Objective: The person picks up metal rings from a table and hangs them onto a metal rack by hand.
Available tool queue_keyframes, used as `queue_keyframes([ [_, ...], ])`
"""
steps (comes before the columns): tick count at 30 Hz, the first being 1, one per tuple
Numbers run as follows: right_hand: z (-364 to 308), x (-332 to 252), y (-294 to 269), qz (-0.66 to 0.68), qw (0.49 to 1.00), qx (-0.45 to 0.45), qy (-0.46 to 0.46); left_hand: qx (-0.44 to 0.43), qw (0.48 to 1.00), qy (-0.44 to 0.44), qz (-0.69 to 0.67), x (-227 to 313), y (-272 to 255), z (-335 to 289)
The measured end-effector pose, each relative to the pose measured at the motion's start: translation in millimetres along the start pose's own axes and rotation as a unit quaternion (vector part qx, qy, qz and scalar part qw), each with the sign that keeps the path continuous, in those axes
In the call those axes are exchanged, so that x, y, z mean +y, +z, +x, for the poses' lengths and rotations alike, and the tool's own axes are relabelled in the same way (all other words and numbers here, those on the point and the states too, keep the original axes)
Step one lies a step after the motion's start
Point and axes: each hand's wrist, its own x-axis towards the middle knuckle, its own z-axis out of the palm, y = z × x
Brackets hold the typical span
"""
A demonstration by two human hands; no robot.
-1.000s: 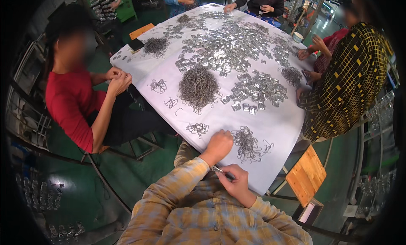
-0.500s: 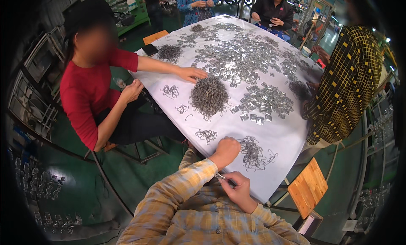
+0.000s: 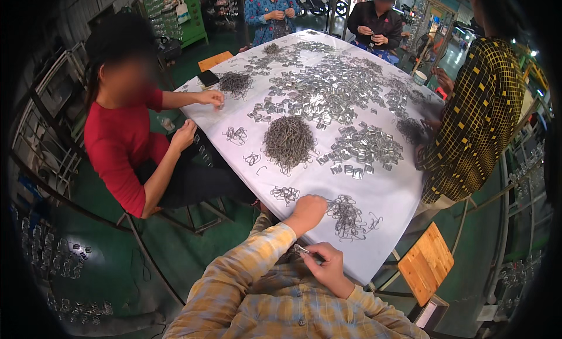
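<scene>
My left hand point(image 3: 311, 214) rests at the table's near edge with its fingers curled, right beside a loose pile of bent metal wire hooks point(image 3: 346, 217). What its fingertips hold, if anything, is hidden. Just below, close to my body, my right hand point(image 3: 329, 270) is closed in a pinch on a small shiny metal piece point(image 3: 301, 250); its exact shape is too small to tell. A smaller group of wire hooks point(image 3: 285, 194) lies left of my left hand. Farther in stands a big heap of wire hooks point(image 3: 289, 141), with flat silver metal buckles point(image 3: 364, 147) to its right.
The white-covered table point(image 3: 234, 163) bears many more buckles point(image 3: 328, 84) toward its far end. A person in red point(image 3: 120, 157) sits at left, one in a yellow-checked top point(image 3: 477, 116) at right, and others beyond. A wooden stool point(image 3: 426, 263) stands at the near right.
The red-sleeved person's hand has drawn back from the big hook heap toward the table's left edge. My left hand has shifted slightly left and down in the view; my right hand stays pinched.
</scene>
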Motion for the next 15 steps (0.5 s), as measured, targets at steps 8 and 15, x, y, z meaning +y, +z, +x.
queue_keyframes([
  [8,5.1,1.0,-1.1,-0.006,0.998,0.034,0.043,-0.056,0.91,-0.166,-0.375,-32.0,-19.8,-24.7],
  [15,8.5,2.4,2.8,-0.01,0.999,0.04,0.031,-0.075,0.797,-0.221,-0.558,-34.2,-22.0,-30.9],
])
